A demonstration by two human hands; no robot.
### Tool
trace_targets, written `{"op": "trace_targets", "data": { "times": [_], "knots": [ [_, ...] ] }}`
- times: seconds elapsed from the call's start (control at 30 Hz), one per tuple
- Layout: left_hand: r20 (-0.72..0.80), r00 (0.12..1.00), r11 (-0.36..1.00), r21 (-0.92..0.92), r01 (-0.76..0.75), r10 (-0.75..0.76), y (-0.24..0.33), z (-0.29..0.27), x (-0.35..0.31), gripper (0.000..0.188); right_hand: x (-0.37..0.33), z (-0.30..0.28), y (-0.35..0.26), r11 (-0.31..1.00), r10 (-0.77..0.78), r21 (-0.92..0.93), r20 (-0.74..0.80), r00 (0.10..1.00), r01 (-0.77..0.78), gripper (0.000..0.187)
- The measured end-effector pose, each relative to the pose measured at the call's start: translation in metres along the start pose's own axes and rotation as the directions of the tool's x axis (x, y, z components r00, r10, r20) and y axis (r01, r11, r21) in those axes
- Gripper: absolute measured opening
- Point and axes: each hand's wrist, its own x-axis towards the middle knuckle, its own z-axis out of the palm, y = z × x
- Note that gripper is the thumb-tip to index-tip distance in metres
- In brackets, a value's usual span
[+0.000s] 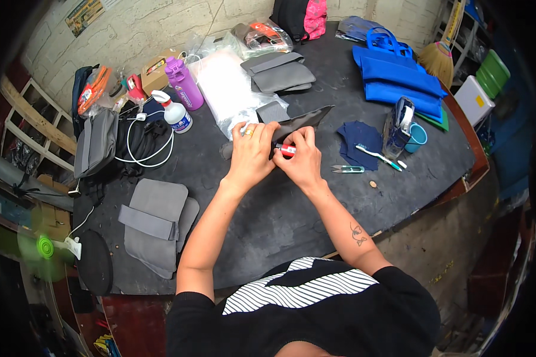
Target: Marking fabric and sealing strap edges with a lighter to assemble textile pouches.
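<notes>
At the far middle of the black-topped table, my left hand (253, 152) is closed on a dark grey fabric piece (308, 120), which sticks up behind both hands. My right hand (302, 159) grips a small red object with a dark end, which looks like a lighter (286, 150), close against the fabric and my left fingertips. The fingers hide much of both things. A grey ribbed patch (272, 112) shows just beyond my left hand, on clear plastic wrap (223, 83).
Thread snips (347, 169), a toothbrush (379, 157), navy cloth pieces (361, 143) and a blue cup (417, 137) lie right. Grey fabric panels (152, 223) rest near left. A spray bottle (175, 113), purple bottle (184, 86) and white cable (128, 143) stand far left; blue bags (399, 77) far right.
</notes>
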Motion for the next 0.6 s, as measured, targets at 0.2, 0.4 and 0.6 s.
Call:
{"op": "trace_targets", "data": {
  "times": [0.2, 0.4, 0.6],
  "knots": [
    [0.088, 0.995, 0.998, -0.029, 0.051, -0.048, 0.004, -0.012, 0.001, 0.068, 0.0, -0.002, 0.016, 0.978, 0.041, 0.209, -0.132, 0.99, -0.012, 0.029],
    [0.106, 0.993, 0.999, -0.017, 0.05, -0.048, 0.002, -0.016, 0.001, 0.075, 0.005, -0.012, 0.033, 0.958, 0.215, 0.203, -0.037, 0.976, -0.203, 0.026],
    [0.118, 0.992, 0.999, -0.007, 0.045, -0.044, 0.003, -0.015, 0.001, 0.076, 0.014, -0.014, 0.029, 0.978, 0.157, 0.143, -0.025, 0.987, -0.152, 0.025]
  ]
}}
